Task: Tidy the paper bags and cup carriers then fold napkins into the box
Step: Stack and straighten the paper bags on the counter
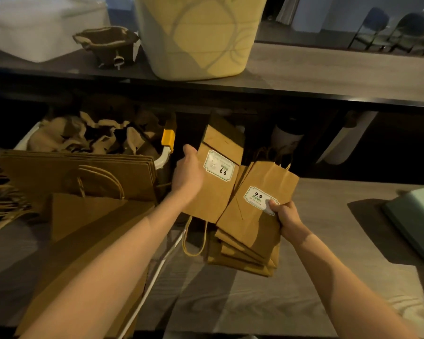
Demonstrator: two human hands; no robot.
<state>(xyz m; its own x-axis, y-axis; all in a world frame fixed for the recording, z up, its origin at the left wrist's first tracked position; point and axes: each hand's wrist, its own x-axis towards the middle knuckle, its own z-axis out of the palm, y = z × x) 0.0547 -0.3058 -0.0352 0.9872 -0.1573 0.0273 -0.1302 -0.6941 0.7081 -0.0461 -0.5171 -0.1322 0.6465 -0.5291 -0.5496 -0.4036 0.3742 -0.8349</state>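
Brown paper bags occupy both our hands above the worktop's middle: the left hand (189, 172) curls round one labelled bag (214, 177), the right hand (285, 216) pinches a fanned stack (250, 223), so squaring them together likely comes next.

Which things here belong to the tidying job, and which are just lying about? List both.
Job:
left hand holding one paper bag
right hand gripping a stack of bags
large bags
bin of cup carriers

Lying about:
yellow tub
white box
green box
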